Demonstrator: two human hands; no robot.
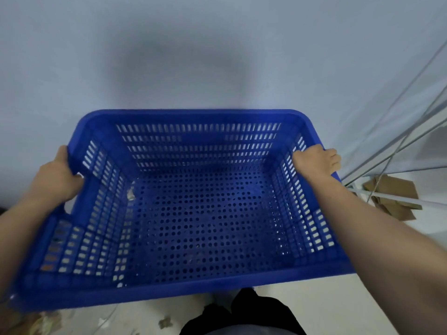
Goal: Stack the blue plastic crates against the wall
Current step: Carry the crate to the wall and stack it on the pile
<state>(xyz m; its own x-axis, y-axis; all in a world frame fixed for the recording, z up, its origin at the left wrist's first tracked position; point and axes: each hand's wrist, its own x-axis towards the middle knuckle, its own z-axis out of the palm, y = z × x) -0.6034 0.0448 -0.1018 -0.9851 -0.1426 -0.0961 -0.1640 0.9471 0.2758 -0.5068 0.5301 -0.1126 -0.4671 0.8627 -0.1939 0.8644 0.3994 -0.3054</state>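
Observation:
A large blue plastic crate [193, 290] with slotted sides and a perforated bottom fills the middle of the head view, held up in front of me with its open top facing me. My left hand [56, 176] grips the crate's left rim at the handle cut-out. On the opposite rim, my right hand [316, 160] is closed around the edge. The crate's far rim lies close to the pale wall [193, 56]. Nothing large lies inside the crate, only small bits of debris. No other crate shows.
A metal rack frame [396, 131] with thin rods stands at the right, with brown cardboard pieces [391, 197] on the floor under it. Scraps of litter [164, 322] lie on the pale floor near my legs. My shadow falls on the wall.

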